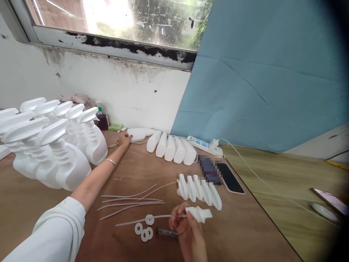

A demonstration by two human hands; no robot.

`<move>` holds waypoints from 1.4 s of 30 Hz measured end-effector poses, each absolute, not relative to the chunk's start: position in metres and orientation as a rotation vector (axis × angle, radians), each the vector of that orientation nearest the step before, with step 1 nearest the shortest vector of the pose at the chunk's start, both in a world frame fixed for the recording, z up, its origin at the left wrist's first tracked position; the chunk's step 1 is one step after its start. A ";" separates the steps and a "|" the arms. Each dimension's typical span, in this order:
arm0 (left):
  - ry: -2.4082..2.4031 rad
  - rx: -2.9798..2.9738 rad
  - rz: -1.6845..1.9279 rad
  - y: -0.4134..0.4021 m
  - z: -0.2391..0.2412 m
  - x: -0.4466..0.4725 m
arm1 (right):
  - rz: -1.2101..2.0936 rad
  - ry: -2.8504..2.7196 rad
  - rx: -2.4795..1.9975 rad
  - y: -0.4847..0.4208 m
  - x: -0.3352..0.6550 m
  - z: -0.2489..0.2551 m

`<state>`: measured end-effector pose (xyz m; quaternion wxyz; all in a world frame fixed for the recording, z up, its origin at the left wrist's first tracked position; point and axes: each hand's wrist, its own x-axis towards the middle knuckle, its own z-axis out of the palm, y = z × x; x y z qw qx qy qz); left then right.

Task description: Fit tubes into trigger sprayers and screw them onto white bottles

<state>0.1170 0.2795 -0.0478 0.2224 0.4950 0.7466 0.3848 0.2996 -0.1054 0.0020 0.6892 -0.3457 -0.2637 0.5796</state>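
Note:
My left hand (124,139) reaches far across the brown table (152,171) and closes on the end of a white bottle (140,134) lying on its side near the wall. My right hand (183,225) is close to me, shut on a white trigger sprayer head (201,213) with a thin dip tube (131,222) running left; a white ring (149,219) is threaded on the tube. Three loose white rings (143,231) and a small dark tool (166,232) lie beside it. Several spare tubes (131,202) lie in the middle.
A cluster of assembled white spray bottles (54,145) stands at the left. Several bottles (171,148) lie in a row near the wall, with a row of sprayer heads (200,188) nearer. A power strip (204,145), two phones (230,178) and a blue sheet (272,72) are at right.

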 end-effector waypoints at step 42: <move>1.284 2.385 1.135 0.189 -0.040 0.153 | 1.371 -0.545 -0.840 -0.104 0.285 0.007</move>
